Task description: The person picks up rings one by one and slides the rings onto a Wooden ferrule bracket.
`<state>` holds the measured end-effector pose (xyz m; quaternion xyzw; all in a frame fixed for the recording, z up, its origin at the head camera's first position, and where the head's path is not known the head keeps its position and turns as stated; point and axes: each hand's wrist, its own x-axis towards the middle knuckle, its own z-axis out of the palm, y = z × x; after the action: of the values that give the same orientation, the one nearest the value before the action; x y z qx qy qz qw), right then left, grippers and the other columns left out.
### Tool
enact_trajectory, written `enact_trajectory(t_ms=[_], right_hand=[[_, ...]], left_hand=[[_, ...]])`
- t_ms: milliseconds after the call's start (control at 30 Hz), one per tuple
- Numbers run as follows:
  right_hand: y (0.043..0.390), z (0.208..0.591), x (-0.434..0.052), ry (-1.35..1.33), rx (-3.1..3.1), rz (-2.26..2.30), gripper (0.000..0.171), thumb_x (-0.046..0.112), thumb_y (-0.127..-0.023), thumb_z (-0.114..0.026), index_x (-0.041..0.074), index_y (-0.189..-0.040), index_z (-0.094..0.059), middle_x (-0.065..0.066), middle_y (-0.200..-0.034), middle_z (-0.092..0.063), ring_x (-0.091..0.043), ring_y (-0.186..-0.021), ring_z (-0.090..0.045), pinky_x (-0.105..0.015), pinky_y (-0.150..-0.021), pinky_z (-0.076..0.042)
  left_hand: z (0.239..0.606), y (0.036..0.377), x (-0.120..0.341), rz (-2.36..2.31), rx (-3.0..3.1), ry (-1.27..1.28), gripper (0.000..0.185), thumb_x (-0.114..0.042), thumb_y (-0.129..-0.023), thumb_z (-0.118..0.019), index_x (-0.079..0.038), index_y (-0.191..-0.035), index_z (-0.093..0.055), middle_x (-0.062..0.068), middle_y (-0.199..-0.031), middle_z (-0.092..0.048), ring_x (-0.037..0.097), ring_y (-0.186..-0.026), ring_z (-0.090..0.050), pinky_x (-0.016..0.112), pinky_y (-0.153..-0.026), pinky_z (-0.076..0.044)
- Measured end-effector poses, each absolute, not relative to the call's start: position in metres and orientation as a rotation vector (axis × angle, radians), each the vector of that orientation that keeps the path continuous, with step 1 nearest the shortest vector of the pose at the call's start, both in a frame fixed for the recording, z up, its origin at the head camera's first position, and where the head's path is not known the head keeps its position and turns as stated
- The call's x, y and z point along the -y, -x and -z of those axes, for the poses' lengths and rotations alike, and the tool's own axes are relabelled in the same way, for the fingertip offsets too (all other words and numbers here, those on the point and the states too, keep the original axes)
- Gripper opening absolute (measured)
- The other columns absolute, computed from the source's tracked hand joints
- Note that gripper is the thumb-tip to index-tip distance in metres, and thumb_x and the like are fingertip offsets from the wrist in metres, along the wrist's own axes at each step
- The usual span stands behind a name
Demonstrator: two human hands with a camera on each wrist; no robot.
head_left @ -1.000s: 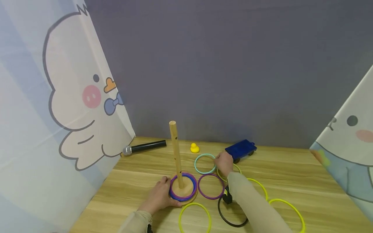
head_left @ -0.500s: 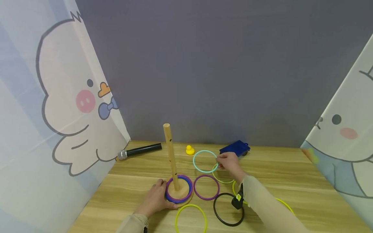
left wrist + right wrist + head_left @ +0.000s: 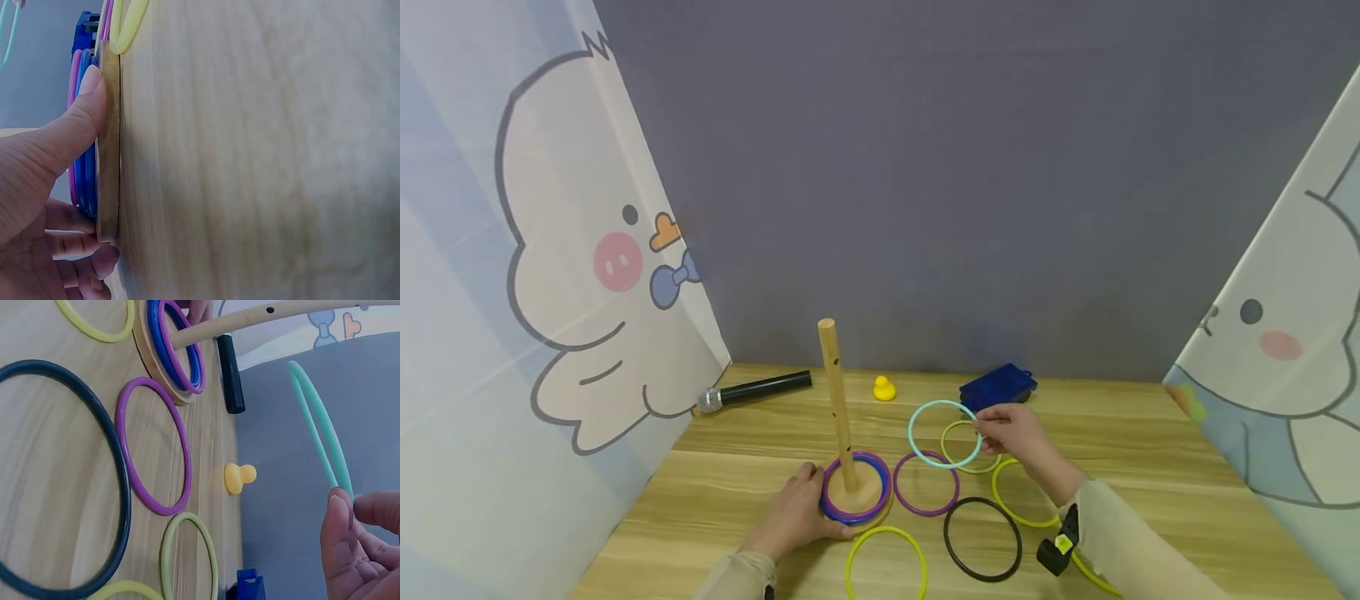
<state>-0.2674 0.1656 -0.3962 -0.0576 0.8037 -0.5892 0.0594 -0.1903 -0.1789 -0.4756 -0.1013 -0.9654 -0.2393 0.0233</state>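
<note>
My right hand [image 3: 1018, 437] pinches the rim of a light turquoise ring [image 3: 913, 421] between thumb and fingers. In the right wrist view that ring [image 3: 319, 415] is raised off the table, its far side free. My left hand [image 3: 797, 510] grips the round base [image 3: 109, 156] of a wooden ring-toss stand, thumb along one side and fingers at the other. The stand's post [image 3: 837, 400] stands upright. Around its foot lie a purple ring [image 3: 164, 337] and blue rings [image 3: 87, 169], stacked on the base.
On the table lie a purple ring [image 3: 951, 502], a black ring [image 3: 983, 578], a small yellow-green ring [image 3: 958, 469] and several yellow rings [image 3: 886, 528]. Toward the back are a microphone [image 3: 760, 389], a yellow duck [image 3: 884, 389] and a blue toy cart [image 3: 996, 387]. A grey backdrop [image 3: 955, 183] stands behind.
My right hand has lifted the turquoise ring off the table and brought it a little nearer. The left hand keeps its hold on the base. The head view has shifted slightly.
</note>
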Motion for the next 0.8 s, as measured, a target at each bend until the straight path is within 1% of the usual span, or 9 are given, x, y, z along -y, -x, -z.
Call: enact_trajectory(t_ms=[200,467,633,800], right_hand=[[0.254,0.393,-0.177,0.267,-2.4,1.781,0.028,0.005,-0.094,-0.061,-0.016,-0.112,-0.059,-0.007,-0.08,-0.068,-0.017,-0.063,-0.065,-0.035,-0.063,-0.058],[0.242,0.385,-0.188,0.318,-2.364,1.777,0.033,0.01,-0.095,-0.062,-0.015,-0.116,-0.057,-0.007,-0.083,-0.068,-0.018,-0.066,-0.065,-0.032,-0.064,-0.058],[0.237,0.376,-0.191,0.356,-2.305,1.802,0.035,0.009,-0.095,-0.061,-0.017,-0.118,-0.054,-0.007,-0.084,-0.068,-0.019,-0.067,-0.066,-0.032,-0.065,-0.058],[0.234,0.362,-0.186,0.392,-2.249,1.841,0.036,0.009,-0.096,-0.06,-0.017,-0.119,-0.053,-0.006,-0.084,-0.068,-0.014,-0.065,-0.065,-0.032,-0.066,-0.058]], left_hand=[[0.479,0.19,0.181,0.722,2.982,0.311,0.108,-0.057,-0.053,-0.09,0.014,-0.126,-0.053,0.025,-0.119,-0.052,0.046,-0.1,-0.057,0.058,-0.085,-0.049],[0.477,0.19,0.181,0.74,2.97,0.327,0.107,-0.057,-0.053,-0.09,0.014,-0.125,-0.053,0.024,-0.119,-0.053,0.045,-0.099,-0.058,0.057,-0.085,-0.05],[0.477,0.19,0.18,0.752,2.976,0.337,0.106,-0.056,-0.054,-0.09,0.015,-0.125,-0.053,0.024,-0.119,-0.052,0.045,-0.099,-0.057,0.058,-0.084,-0.05],[0.478,0.19,0.181,0.756,2.975,0.339,0.107,-0.056,-0.055,-0.09,0.014,-0.126,-0.052,0.024,-0.119,-0.052,0.045,-0.102,-0.057,0.058,-0.083,-0.05]])
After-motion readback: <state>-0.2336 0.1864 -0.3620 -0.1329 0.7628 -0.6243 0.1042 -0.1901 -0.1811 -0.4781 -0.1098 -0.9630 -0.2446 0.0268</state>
